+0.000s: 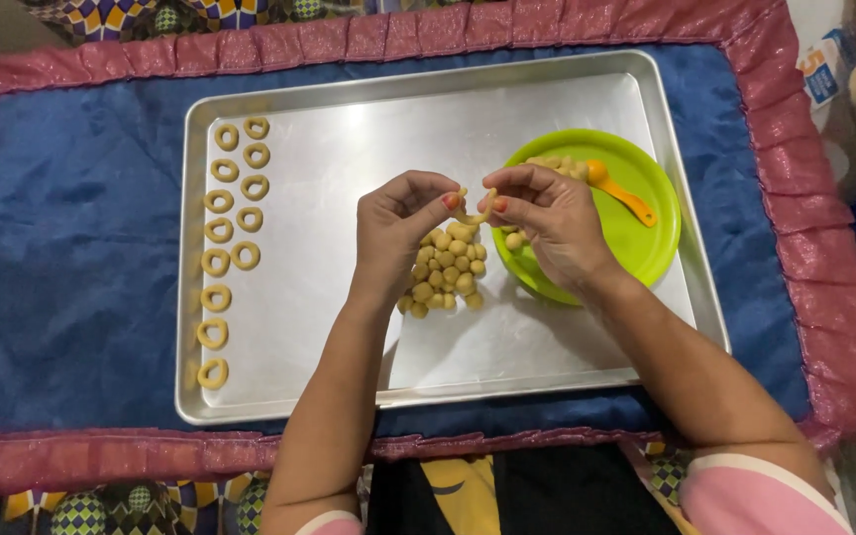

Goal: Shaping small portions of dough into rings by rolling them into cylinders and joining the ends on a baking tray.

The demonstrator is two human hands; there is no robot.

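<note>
My left hand [400, 223] and my right hand [547, 220] meet above the middle of a metal baking tray [349, 149]. Together they pinch a short bent strip of yellow dough [474, 210], one end in each hand's fingertips. Just below the hands lies a heap of several small dough balls [446, 269] on the tray. Along the tray's left side sit several finished dough rings [222, 230] in two columns.
A lime green plate [646, 248] rests on the tray's right part, with more dough and an orange spoon [621, 192] on it. The tray lies on a blue cloth with a pink ruffled border [71, 267]. A white package [824, 69] stands at the top right.
</note>
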